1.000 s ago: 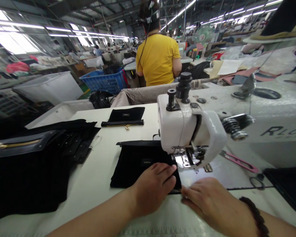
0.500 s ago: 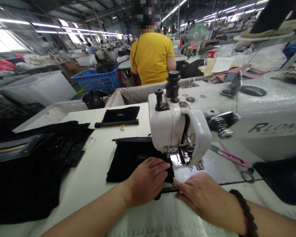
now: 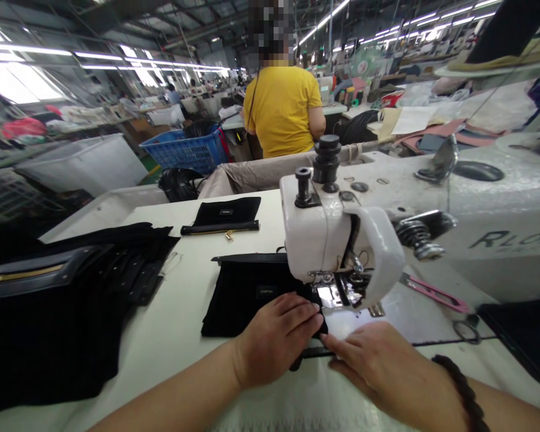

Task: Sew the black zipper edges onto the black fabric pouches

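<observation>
A black fabric pouch piece (image 3: 245, 294) with a small label lies flat on the white table, its right edge under the head of a white sewing machine (image 3: 342, 240). My left hand (image 3: 276, 339) rests palm down on the piece's near right corner, fingers stretched flat and together. My right hand (image 3: 378, 366), with a dark bead bracelet on its wrist, lies beside it, its fingertips pressing a thin black strip (image 3: 312, 353) at the near edge. Both sit just in front of the presser foot (image 3: 342, 295).
A finished black zip pouch (image 3: 225, 217) lies farther back. A pile of black pieces (image 3: 72, 288) fills the left side. Pink thread snips (image 3: 436, 293) lie right of the machine. A person in a yellow shirt (image 3: 283, 108) works beyond, next to a blue basket (image 3: 186, 150).
Both hands stay on the black piece's near right corner. The strip at its near edge now shows a little more between the hands. The camera view has shifted slightly.
</observation>
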Demonstrator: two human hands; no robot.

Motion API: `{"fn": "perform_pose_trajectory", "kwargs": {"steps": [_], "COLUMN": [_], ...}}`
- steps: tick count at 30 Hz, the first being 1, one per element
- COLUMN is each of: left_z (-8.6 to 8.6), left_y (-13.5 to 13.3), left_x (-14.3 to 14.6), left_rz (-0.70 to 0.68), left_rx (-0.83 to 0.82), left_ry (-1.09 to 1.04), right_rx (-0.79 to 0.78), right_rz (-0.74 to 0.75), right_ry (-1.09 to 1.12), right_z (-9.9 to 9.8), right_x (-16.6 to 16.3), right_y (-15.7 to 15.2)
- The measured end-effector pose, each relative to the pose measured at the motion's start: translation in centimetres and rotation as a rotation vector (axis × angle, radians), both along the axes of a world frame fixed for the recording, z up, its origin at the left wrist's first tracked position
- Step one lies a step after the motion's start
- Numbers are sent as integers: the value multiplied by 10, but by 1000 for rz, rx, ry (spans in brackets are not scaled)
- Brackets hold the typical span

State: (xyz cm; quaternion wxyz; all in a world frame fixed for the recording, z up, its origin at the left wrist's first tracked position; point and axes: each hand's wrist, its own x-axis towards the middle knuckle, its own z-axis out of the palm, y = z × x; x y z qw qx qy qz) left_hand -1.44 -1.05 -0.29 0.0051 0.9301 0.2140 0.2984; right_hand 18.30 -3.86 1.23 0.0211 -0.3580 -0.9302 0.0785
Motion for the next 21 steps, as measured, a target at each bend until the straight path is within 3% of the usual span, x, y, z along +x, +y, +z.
{"fn": "perform_pose_trajectory", "kwargs": {"steps": [21], "left_z": [-8], "left_y": [4], "left_x": [-2], "left_rz": [21], "left_rx": [-39], "left_ry": [233], "right_rx": [57], "right_rz": [-24], "right_ry": [32], "right_z": [-1], "right_x": [-3], "right_y": [3]}}
